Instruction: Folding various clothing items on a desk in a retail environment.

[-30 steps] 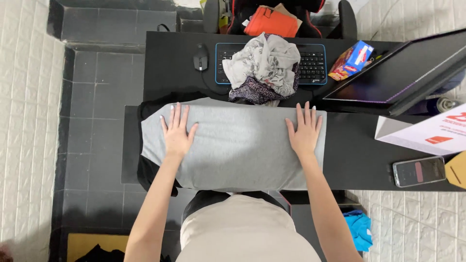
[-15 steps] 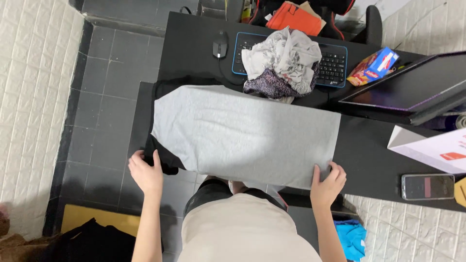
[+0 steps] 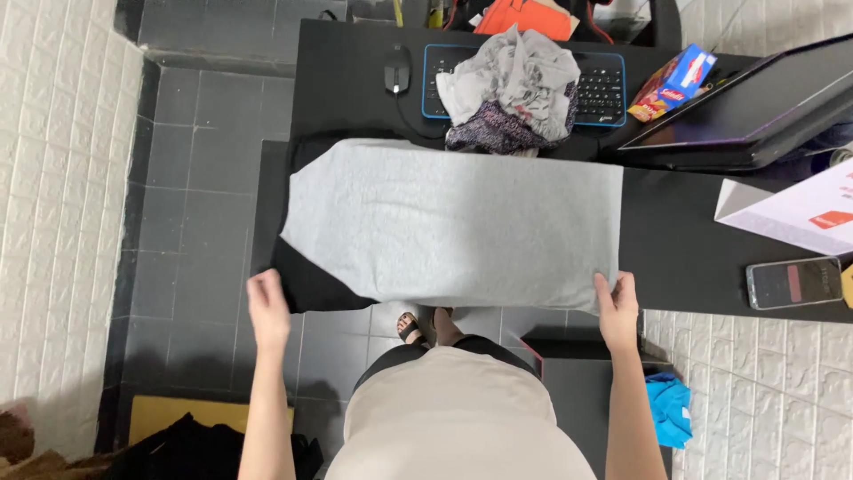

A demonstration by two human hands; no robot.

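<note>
**Grey shirt spread on the desk**

From the head camera we see the grey garment (image 3: 453,227) lying flat across the black desk (image 3: 684,244). Our left hand (image 3: 268,311) pinches its near-left black edge, our right hand (image 3: 618,308) grips the near-right corner. A clothes pile (image 3: 511,84) covers the keyboard (image 3: 604,89) behind

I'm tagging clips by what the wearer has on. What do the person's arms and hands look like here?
Both forearms are bare, with no sleeves reaching into view. The left hand and right hand wear no gloves, and no watch, ring or bracelet can be made out. Below them shows a plain beige top.
</note>
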